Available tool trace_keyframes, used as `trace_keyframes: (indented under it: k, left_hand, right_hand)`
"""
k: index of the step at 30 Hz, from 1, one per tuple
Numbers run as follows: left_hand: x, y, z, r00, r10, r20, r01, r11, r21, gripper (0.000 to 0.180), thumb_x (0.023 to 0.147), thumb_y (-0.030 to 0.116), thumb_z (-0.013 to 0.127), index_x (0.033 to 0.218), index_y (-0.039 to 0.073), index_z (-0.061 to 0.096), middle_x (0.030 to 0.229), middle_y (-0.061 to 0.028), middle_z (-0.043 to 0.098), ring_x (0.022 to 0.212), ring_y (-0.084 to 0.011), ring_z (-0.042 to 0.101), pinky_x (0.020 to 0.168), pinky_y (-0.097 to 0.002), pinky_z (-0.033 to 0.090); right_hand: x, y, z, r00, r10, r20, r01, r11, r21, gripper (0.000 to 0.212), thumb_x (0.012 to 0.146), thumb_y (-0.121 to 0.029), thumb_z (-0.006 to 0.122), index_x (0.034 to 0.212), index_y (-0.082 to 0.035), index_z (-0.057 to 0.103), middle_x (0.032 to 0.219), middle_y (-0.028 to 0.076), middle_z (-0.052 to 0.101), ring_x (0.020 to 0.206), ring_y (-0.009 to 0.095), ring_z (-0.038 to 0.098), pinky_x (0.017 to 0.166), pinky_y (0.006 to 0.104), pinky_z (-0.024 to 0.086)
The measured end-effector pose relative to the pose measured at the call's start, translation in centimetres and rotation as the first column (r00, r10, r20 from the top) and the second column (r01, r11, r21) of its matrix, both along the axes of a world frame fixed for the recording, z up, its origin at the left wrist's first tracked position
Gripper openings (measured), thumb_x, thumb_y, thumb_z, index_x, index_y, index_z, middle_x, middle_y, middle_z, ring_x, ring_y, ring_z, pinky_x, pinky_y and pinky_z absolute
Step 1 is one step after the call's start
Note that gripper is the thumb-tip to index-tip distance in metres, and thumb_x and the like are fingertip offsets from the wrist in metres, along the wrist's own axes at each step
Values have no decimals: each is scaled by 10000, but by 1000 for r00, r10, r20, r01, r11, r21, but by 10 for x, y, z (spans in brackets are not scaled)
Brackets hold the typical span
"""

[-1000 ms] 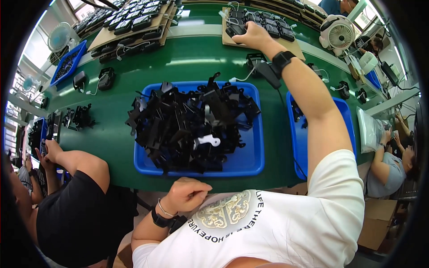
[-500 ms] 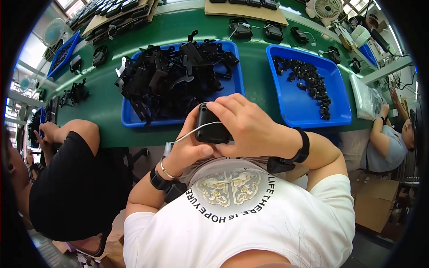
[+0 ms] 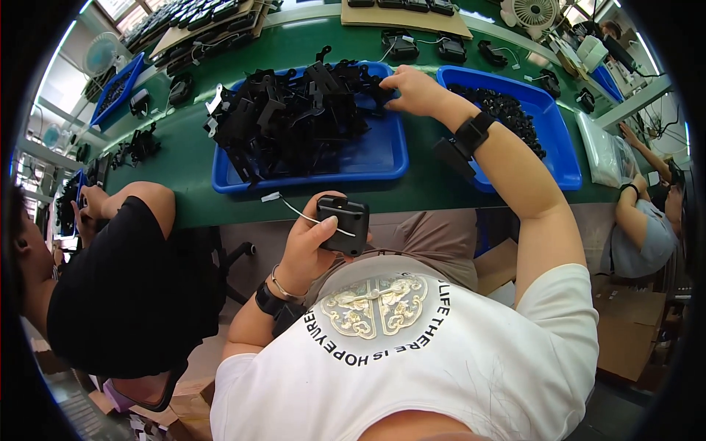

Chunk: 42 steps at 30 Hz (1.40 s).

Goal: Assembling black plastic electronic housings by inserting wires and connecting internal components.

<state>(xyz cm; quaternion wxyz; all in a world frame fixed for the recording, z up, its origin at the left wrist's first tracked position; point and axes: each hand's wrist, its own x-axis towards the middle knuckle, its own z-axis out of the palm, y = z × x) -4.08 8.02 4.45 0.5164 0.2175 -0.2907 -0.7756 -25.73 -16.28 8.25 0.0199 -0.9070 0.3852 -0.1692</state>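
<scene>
My left hand (image 3: 307,246) grips a black boxy device (image 3: 354,220) in front of my body, thumb across its face. A thin white cable (image 3: 294,209) runs from the device under the thumb and out to a small white connector (image 3: 271,197). Out at the far right of a blue tray (image 3: 294,181), my right hand (image 3: 419,92) pinches the end of a black bracket (image 3: 376,89) at the pile's edge. Its fingertips are partly hidden by the bracket. The tray is heaped with black brackets (image 3: 294,110) of the same sort.
Right of it, a second blue tray (image 3: 566,173) holds small black parts (image 3: 507,110). Along the far side of the green table (image 3: 198,158) lie several black devices with white cables (image 3: 401,45). A person in black sleeves (image 3: 125,287) works at my left; a clear plastic bag (image 3: 599,154) lies right.
My right hand has left the device and reached forward to the bracket pile. My left hand now holds the device alone, slightly lower, with its face turned more into view.
</scene>
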Motion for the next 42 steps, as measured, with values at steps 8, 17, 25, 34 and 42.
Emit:
trace_keyframes:
  k: [8,17,25,34,42]
  left_hand:
    - [7,2,3,1000,29,-10,-29,999,-14,362,870,169,520,1196,70,400,1000,-166,574,862,-298,644,510,-301,562]
    - [5,-7,0,994,99,56,-97,994,-51,332,902,187,500,1194,68,397,1014,-160,579,846,-266,646,520,-295,561]
    - [1,-14,-4,984,105,142,-103,994,-22,340,928,199,487,1221,53,395,1031,-126,571,845,-197,638,552,-284,558]
    - [-2,-11,7,933,52,357,-6,992,-128,388,924,222,515,1246,45,390,1019,-72,559,840,-119,589,624,-236,539]
    - [-8,-17,9,889,-48,455,13,997,79,402,928,280,506,1230,36,402,967,-65,595,823,-118,618,555,-228,530]
  right_hand:
    - [-2,2,3,995,-87,38,88,996,-23,247,762,-193,657,960,-75,569,1012,123,525,883,291,566,744,351,478]
    - [-17,106,52,905,103,414,-97,995,-35,216,858,-140,565,1009,6,513,889,91,566,742,160,569,652,263,479]
    - [-29,203,24,581,-326,746,-623,411,665,328,894,-220,538,1125,-5,452,822,80,576,630,64,487,554,156,392]
    - [-22,203,-12,504,-376,778,-725,306,618,325,903,-280,538,1089,-24,464,788,97,582,557,48,432,484,153,341]
    - [-4,201,-36,387,-678,625,-729,190,658,217,932,-222,508,1039,-34,498,801,92,593,572,75,529,483,176,412]
